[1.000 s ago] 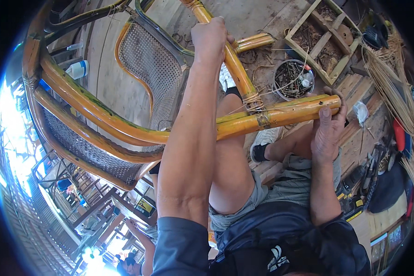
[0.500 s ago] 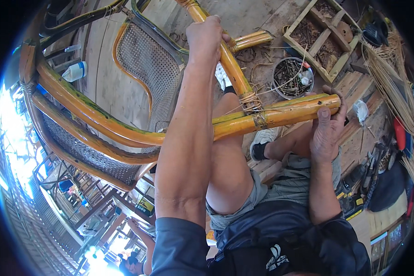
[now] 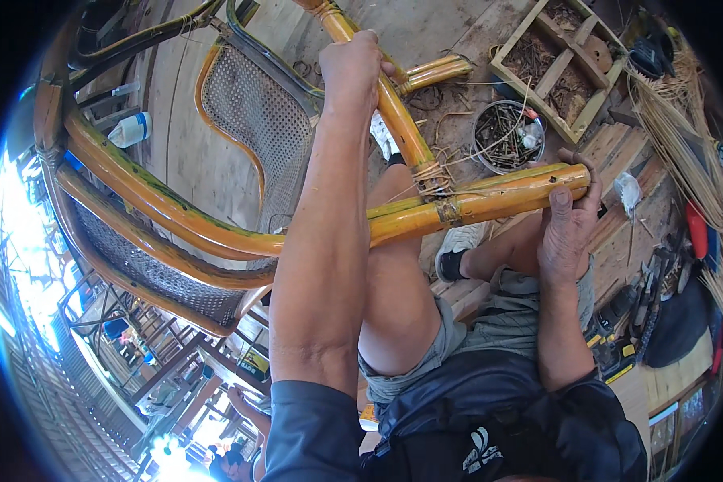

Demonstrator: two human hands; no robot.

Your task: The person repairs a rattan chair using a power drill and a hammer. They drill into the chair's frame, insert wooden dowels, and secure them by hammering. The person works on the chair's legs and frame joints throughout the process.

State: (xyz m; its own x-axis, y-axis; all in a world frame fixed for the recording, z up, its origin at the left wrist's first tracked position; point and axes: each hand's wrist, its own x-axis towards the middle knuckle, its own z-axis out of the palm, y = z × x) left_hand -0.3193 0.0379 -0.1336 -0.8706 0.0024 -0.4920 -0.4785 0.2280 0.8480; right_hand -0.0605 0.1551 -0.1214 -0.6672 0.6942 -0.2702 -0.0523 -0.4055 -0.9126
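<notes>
A bamboo or rattan chair frame (image 3: 177, 217), glossy yellow-brown with green streaks, lies tilted across my lap. My left hand (image 3: 351, 71) is closed around its upper crosspiece (image 3: 402, 120). Thin strips (image 3: 432, 178) bind that crosspiece to a thicker paired pole (image 3: 498, 199), and loose strip ends stick out from the binding. Around the pole's right end, my right hand (image 3: 569, 213) is cupped, thumb on the near side and fingers behind, partly hidden. Woven cane mesh (image 3: 253, 104) fills the chair's panels to the left. My left forearm covers part of the frame.
Right of centre stands a round metal tin (image 3: 510, 136) of small pieces. Beyond it is a divided wooden box (image 3: 558, 64). Dry fibre strands (image 3: 675, 145) and hand tools (image 3: 655, 289) lie at the right. A white bottle (image 3: 130, 129) is at left; another person (image 3: 237, 458) shows lower left.
The chair frame and both hands appear slightly further left in the picture, and the surroundings shift a little too. Both hands keep the same holds.
</notes>
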